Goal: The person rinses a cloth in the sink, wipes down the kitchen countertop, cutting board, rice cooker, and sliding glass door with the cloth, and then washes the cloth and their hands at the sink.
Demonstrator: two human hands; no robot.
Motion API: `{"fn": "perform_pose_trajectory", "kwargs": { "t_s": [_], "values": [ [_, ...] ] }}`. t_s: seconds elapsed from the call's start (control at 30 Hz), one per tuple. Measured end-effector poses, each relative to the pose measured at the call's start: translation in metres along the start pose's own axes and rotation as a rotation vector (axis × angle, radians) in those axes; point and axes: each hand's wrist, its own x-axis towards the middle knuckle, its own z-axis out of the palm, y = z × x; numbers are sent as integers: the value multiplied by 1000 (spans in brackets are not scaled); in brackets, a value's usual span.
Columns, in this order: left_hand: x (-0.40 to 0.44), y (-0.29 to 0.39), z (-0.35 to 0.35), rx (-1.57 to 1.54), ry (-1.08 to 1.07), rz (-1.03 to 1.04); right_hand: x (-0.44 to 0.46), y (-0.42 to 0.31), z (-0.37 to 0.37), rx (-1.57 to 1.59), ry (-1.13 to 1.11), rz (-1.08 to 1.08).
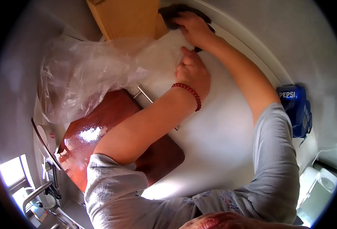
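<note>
My right hand (194,29) reaches to the far corner of the white counter (218,126), its fingers closed over a dark, soft-looking thing (176,11) whose kind I cannot make out. A small dark bit shows under that wrist. Just nearer to me is my left hand (193,72), with a red bead bracelet (189,91) at the wrist. Its fingers are curled in and the thumb points up; whatever they hold is hidden. A crumpled clear plastic bag (77,76) spreads out to the left of it.
A light wooden block (124,19) stands at the back. Under my left forearm lies a reddish-brown board (161,160), wet and shiny, near a metal bar handle (145,94). A blue Pepsi item (292,110) is at the right; a faucet (37,194) is at lower left.
</note>
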Motion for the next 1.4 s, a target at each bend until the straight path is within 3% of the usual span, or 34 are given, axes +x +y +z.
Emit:
{"fn": "perform_pose_trajectory", "kwargs": {
  "t_s": [0.07,0.13,0.17,0.23,0.27,0.33,0.47,0.53,0.57,0.63,0.67,0.73,0.77,0.83,0.93,1.0,1.07,1.2,1.27,1.33,1.4],
  "values": [
    [-1,5,-2,25,-29,-51,35,2,8,432,-85,169],
    [-3,4,-7,44,-70,-106,69,-13,15,803,-55,168],
    [-4,1,-11,15,-79,-52,74,-12,21,815,-53,177],
    [-8,0,-7,-17,-102,4,77,-12,31,696,-301,113],
    [-8,0,-5,-3,-54,-35,77,-10,34,697,-307,109],
    [-8,3,-4,-4,3,-80,67,-2,31,26,-211,-338],
    [-4,2,3,-48,-33,-121,50,2,43,-245,-172,-362],
    [-9,4,9,-48,-7,-95,41,4,46,-317,-115,-291],
    [-14,3,8,-97,100,-178,36,-3,35,-322,-117,-291],
    [-18,1,17,-152,214,-266,26,-23,7,-436,-334,-131],
    [-14,-1,30,-96,275,-238,20,-20,8,-439,-335,-135],
    [-18,-5,33,-46,331,-214,3,-6,18,-123,-233,199],
    [-22,-7,27,-162,333,-286,-7,-10,9,-123,-235,193],
    [-32,-14,22,-274,336,-366,-39,-30,-21,-215,-247,437],
    [-46,-39,20,-246,261,-223,-92,-43,-45,-302,-225,350],
    [-57,-46,9,-614,251,-184,-127,-57,-67,-264,-203,299],
    [-68,-44,-2,-690,281,-166,-154,-65,-77,-37,-30,184],
    [-88,-28,-16,-777,451,80,-154,-57,-87,249,-3,191],
    [-94,-22,-16,-808,497,143,-116,-42,-83,324,341,118],
    [-97,-17,-17,-771,441,176,-72,-21,-72,148,494,-87],
    [-96,-17,-13,-747,388,174,-37,1,-64,-167,404,-332]
  ]
}}
